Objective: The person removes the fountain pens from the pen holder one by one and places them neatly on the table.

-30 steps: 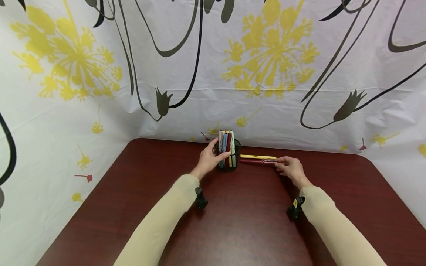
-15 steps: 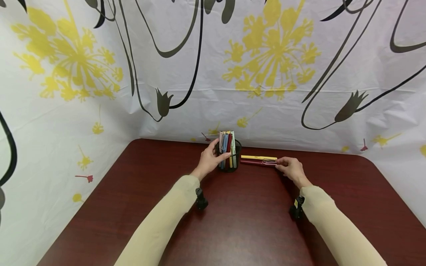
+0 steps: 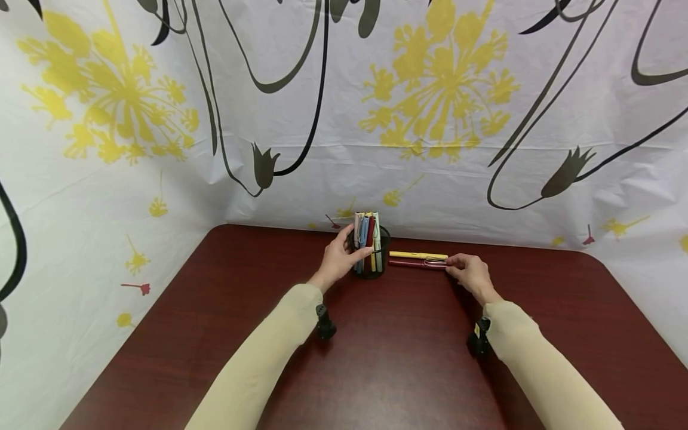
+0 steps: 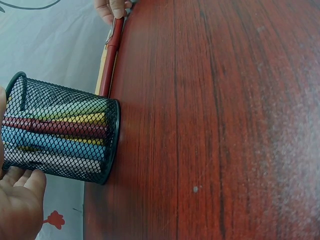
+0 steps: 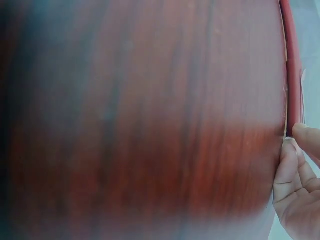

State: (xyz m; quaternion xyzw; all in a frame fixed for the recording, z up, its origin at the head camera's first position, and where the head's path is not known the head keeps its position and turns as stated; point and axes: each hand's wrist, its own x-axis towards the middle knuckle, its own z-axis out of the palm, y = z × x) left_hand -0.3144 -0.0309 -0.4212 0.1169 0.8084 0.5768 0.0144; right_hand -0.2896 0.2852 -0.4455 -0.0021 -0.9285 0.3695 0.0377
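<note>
steadying the black wire-mesh pen cup (image 3: 371,258) with your curled left hand (image 3: 337,258), your right hand (image 3: 469,272) pinches the dark red pen's (image 3: 411,263) right end (yellow pen (image 3: 417,255) just beyond).

Most of the frame was the dark red table (image 5: 140,120), blurred and darker toward the left edge. Along the upper right edge lay a red pen (image 5: 292,65), running top to bottom. My right hand (image 5: 297,187) sat in the lower right corner, thumb and a fingertip (image 5: 306,137) pinching the pen's near end. A strip of pale cloth (image 5: 310,45) showed beyond the pen.
</note>
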